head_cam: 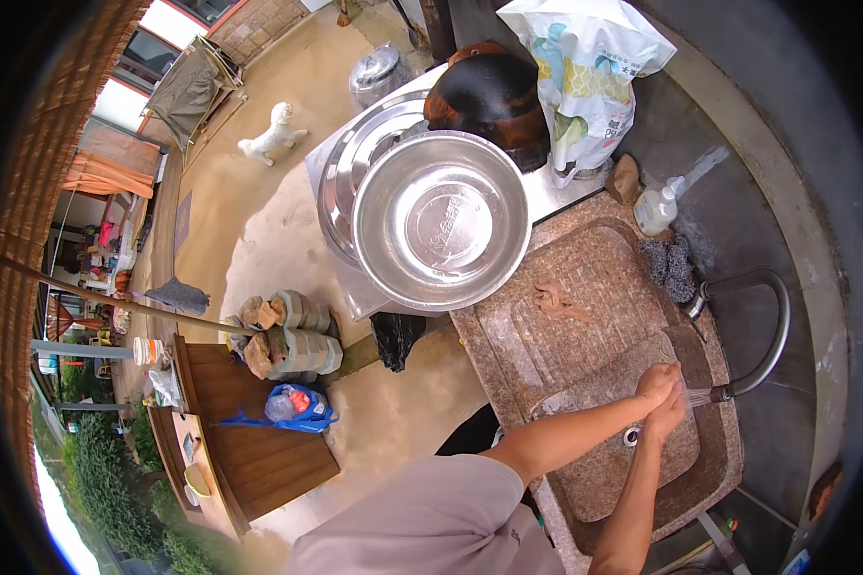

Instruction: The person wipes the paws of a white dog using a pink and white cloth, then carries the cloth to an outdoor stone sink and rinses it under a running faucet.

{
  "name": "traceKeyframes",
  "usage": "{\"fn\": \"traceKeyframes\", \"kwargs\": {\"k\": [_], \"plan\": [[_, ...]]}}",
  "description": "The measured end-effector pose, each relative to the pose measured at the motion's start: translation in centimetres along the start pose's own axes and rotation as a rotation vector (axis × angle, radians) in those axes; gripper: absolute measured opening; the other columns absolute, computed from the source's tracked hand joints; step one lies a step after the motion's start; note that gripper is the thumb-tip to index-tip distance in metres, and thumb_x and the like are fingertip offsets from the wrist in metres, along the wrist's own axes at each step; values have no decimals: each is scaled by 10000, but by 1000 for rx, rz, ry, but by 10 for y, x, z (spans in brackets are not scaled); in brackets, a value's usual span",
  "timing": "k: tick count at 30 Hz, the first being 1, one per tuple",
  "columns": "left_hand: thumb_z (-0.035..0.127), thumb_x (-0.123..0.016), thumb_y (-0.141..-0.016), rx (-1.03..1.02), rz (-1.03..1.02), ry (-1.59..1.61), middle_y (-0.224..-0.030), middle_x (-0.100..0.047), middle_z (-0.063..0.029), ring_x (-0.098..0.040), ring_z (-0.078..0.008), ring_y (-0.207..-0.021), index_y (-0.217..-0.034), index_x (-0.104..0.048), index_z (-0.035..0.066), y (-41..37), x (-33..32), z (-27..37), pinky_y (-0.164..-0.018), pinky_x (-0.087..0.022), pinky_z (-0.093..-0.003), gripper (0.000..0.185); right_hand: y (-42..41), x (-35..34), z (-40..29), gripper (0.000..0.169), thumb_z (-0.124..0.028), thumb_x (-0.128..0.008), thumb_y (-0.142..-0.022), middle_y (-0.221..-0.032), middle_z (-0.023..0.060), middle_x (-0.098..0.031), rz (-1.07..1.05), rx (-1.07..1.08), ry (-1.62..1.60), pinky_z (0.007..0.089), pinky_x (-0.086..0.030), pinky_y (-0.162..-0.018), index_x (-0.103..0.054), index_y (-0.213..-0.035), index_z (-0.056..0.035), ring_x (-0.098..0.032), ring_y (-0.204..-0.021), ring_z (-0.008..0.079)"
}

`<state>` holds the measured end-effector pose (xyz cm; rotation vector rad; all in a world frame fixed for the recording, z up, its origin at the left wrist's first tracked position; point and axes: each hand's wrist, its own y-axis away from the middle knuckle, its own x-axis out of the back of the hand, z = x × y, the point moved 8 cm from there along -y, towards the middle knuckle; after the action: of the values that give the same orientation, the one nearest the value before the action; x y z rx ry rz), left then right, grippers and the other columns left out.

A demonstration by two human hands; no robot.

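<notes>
Water runs from the curved metal faucet onto my two hands, which press together over the basin of a speckled stone sink. My left hand is the upper one in the picture and touches my right hand just below it. Whether anything is between them cannot be seen. The drain shows beside my right wrist. A crumpled brown cloth lies on the sink's ribbed drainboard. Dark scouring pads and a pump bottle stand along the sink's back edge.
Beside the sink, a metal table bears a large steel basin, a dark rounded pot and a printed plastic bag. A stone sits near the bottle. On the ground are a white dog, concrete blocks and a blue bag.
</notes>
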<state>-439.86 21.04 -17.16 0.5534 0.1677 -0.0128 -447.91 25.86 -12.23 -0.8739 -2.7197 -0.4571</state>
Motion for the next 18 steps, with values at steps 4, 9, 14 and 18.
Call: {"fn": "traceKeyframes", "kwargs": {"k": [4, 9, 14, 18], "plan": [[337, -479, -878, -79, -172, -13, -583, -530, -60, -486, -126, -608, -655, -544, -20, 21, -27, 10, -572, -406, -329, 425, -18, 16, -10, 283, -261, -531, -911, -780, 46, -561, 51, -221, -289, 317, -422, -587, -529, -803, 0, -488, -647, 146], [306, -491, -867, -155, -17, -37, -558, -493, -142, -491, -199, -548, -680, -482, -28, 8, 6, 38, -553, -401, -381, 384, -15, 12, 26, 311, -272, -511, -919, -792, 91, -584, -18, -84, 166, 292, -446, -646, -550, -862, 31, -539, -750, 145], [295, -504, -914, -142, -373, 140, -561, -486, -48, -460, -112, -535, -710, -482, 0, 36, -31, 32, -479, -387, -315, 359, -37, 28, 59, 196, -206, -526, -892, -873, 82, -590, -50, -323, -567, 304, -492, -700, -549, -966, -25, -597, -786, 165], [339, -502, -910, -77, -451, 101, -486, -462, -18, -480, -92, -476, -624, -512, 17, 41, -17, 56, -453, -388, -255, 431, 7, -12, 24, 295, -277, -469, -914, -1032, 69, -573, -348, -482, -976, 310, -489, -777, -521, -1112, -64, -572, -934, 166]]}}
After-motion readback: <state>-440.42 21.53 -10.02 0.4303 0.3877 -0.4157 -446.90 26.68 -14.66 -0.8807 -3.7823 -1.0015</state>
